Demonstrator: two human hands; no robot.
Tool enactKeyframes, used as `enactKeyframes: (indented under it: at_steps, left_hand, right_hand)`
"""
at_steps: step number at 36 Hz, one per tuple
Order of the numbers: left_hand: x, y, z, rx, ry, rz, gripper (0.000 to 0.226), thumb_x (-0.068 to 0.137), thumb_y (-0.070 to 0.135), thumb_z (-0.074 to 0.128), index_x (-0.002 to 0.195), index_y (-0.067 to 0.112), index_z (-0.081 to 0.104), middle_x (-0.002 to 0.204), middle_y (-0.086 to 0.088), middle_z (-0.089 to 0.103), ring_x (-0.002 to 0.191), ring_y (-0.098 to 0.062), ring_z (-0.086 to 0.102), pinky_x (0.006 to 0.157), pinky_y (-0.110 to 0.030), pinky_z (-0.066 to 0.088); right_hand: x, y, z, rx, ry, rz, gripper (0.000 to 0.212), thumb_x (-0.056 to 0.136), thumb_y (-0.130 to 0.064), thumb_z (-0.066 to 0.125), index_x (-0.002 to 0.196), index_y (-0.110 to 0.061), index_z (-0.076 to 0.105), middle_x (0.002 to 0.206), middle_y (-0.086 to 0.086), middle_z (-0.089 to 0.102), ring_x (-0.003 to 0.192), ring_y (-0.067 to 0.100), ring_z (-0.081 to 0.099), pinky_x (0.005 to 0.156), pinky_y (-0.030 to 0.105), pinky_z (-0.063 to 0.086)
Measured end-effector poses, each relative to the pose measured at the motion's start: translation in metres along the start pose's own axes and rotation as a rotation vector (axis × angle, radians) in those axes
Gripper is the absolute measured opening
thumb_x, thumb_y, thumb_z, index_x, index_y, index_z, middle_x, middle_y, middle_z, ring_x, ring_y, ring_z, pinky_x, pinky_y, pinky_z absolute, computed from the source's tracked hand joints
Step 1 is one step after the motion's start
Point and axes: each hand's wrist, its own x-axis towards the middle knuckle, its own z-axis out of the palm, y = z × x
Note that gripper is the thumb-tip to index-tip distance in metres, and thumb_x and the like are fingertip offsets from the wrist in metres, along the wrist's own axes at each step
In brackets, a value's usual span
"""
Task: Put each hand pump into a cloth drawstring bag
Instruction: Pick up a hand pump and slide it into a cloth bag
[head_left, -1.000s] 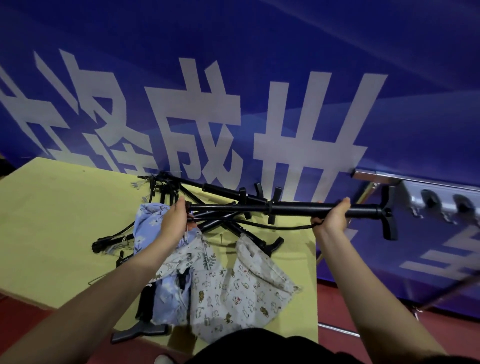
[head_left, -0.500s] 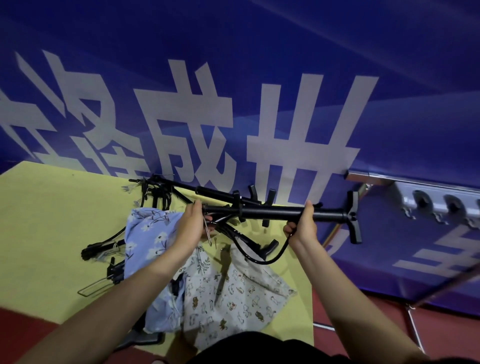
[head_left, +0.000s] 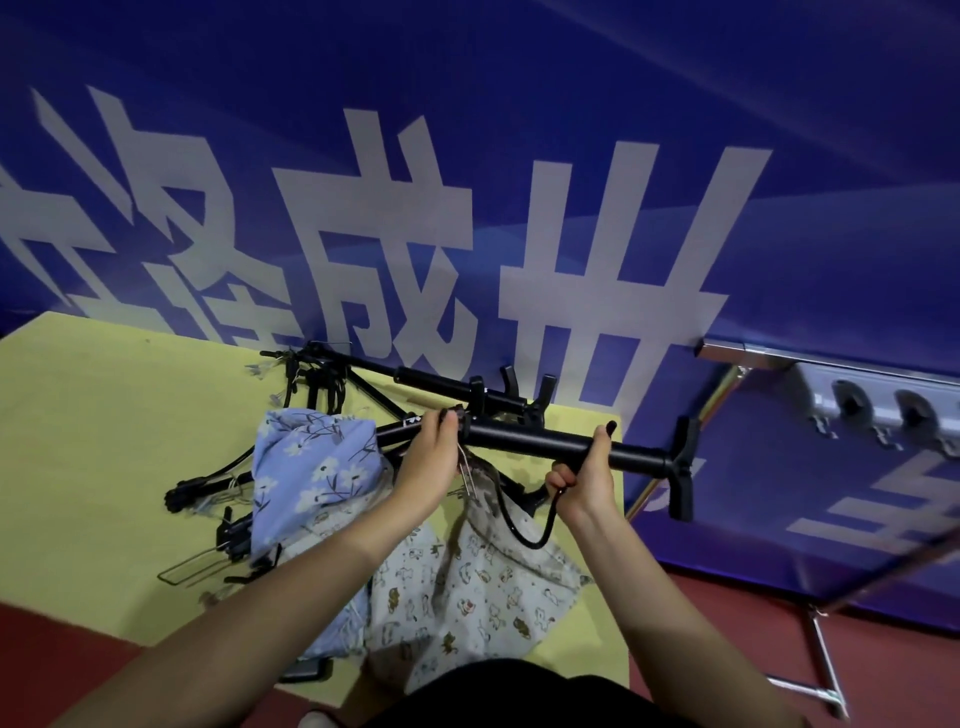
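I hold a black hand pump level above the table, its T-handle pointing right past the table edge. My left hand grips the pump's left end, near its foot. My right hand grips the barrel's middle and also pinches the pump's black hose, which loops down below. Under the pump lie cloth drawstring bags: a blue flowered one and white animal-print ones. More black pumps lie tangled at the table's back.
The yellow table stands against a blue banner wall with white characters. Loose pump parts and a wire foot stand lie left of the bags. A metal frame and grey rack stand to the right over red floor.
The pump has moved left and closer to me. My right hand slid from near the handle to mid-barrel and gathered the hose into a loop below.
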Motion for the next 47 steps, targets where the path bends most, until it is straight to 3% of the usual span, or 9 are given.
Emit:
enactKeyframes:
  at_steps: [6, 9, 13, 25, 27, 31, 35, 42, 47]
  left_hand:
    - [0.001, -0.02, 0.003, 0.344, -0.141, -0.114, 0.041, 0.104, 0.038, 0.022, 0.129, 0.011, 0.041, 0.098, -0.017, 0.061, 0.081, -0.026, 0.06, 0.069, -0.031, 0.04]
    - [0.004, -0.03, 0.002, 0.497, -0.164, -0.118, 0.042, 0.103, 0.033, 0.026, 0.11, 0.003, 0.053, 0.1, -0.017, 0.057, 0.08, -0.026, 0.055, 0.07, -0.033, 0.039]
    - [0.004, -0.036, 0.006, 0.609, -0.126, -0.094, 0.047, 0.103, 0.036, 0.025, 0.111, 0.001, 0.055, 0.115, -0.019, 0.052, 0.098, -0.033, 0.055, 0.086, -0.039, 0.045]
    - [0.003, -0.002, -0.008, 0.283, -0.035, 0.164, 0.044, 0.099, 0.032, 0.045, 0.14, 0.017, 0.047, 0.131, 0.0, 0.049, 0.117, -0.015, 0.051, 0.096, -0.029, 0.042]
    - [0.004, 0.008, -0.01, 0.211, -0.05, 0.192, 0.038, 0.1, 0.033, 0.043, 0.134, 0.018, 0.054, 0.128, 0.004, 0.054, 0.113, -0.008, 0.052, 0.094, -0.024, 0.04]
    - [0.0, 0.028, -0.004, 0.078, -0.278, 0.094, 0.038, 0.104, 0.036, 0.031, 0.106, 0.023, 0.066, 0.099, 0.006, 0.068, 0.093, -0.011, 0.064, 0.093, -0.033, 0.048]
    - [-0.012, 0.041, 0.013, 0.102, -0.499, 0.031, 0.056, 0.103, 0.046, 0.024, 0.103, 0.007, 0.065, 0.076, -0.003, 0.069, 0.063, -0.013, 0.064, 0.063, -0.024, 0.052]
    - [-0.017, 0.021, 0.006, -0.022, -0.508, -0.012, 0.058, 0.102, 0.048, 0.021, 0.101, 0.004, 0.058, 0.062, -0.001, 0.061, 0.051, -0.013, 0.058, 0.055, -0.022, 0.051]
    - [-0.021, 0.0, -0.008, -0.055, -0.542, 0.057, 0.032, 0.102, 0.041, 0.034, 0.104, 0.017, 0.056, 0.064, 0.001, 0.061, 0.057, -0.012, 0.059, 0.058, -0.022, 0.051]
  right_hand:
    - [0.002, -0.008, -0.012, -0.261, 0.006, -0.103, 0.036, 0.094, -0.049, 0.054, 0.08, -0.018, 0.041, 0.06, -0.005, 0.024, 0.037, 0.007, 0.024, 0.038, 0.022, 0.023]
    - [-0.005, -0.011, -0.012, -0.407, -0.014, -0.148, 0.036, 0.095, -0.049, 0.052, 0.081, -0.017, 0.042, 0.059, -0.005, 0.023, 0.038, 0.007, 0.025, 0.042, 0.023, 0.023]
    - [-0.011, -0.017, -0.009, -0.437, -0.02, -0.179, 0.039, 0.095, -0.049, 0.051, 0.077, -0.018, 0.038, 0.053, -0.007, 0.021, 0.041, 0.008, 0.022, 0.043, 0.024, 0.02]
    - [-0.01, -0.043, -0.003, -0.413, -0.096, -0.237, 0.035, 0.094, -0.048, 0.053, 0.08, -0.018, 0.04, 0.058, -0.005, 0.023, 0.043, 0.008, 0.022, 0.04, 0.023, 0.019]
    - [-0.014, -0.045, -0.001, -0.468, -0.113, -0.24, 0.036, 0.093, -0.047, 0.054, 0.078, -0.018, 0.04, 0.057, -0.005, 0.025, 0.043, 0.009, 0.022, 0.04, 0.023, 0.02]
    - [-0.027, -0.041, 0.009, -0.563, -0.221, -0.231, 0.036, 0.094, -0.045, 0.053, 0.076, -0.016, 0.042, 0.054, -0.005, 0.031, 0.039, 0.008, 0.025, 0.037, 0.02, 0.021]
    - [-0.035, -0.032, 0.02, -0.646, -0.316, -0.229, 0.04, 0.093, -0.046, 0.056, 0.071, -0.015, 0.041, 0.052, -0.006, 0.031, 0.041, 0.008, 0.025, 0.038, 0.02, 0.02]
    - [-0.025, -0.04, 0.019, -0.4, -0.414, -0.217, 0.05, 0.097, -0.055, 0.038, 0.083, -0.011, 0.055, 0.062, -0.002, 0.043, 0.048, 0.007, 0.031, 0.038, 0.017, 0.024]
    - [-0.012, -0.053, 0.003, -0.566, -0.427, -0.08, 0.038, 0.104, -0.029, 0.036, 0.091, -0.003, 0.061, 0.067, 0.0, 0.044, 0.049, 0.007, 0.03, 0.035, 0.017, 0.023]
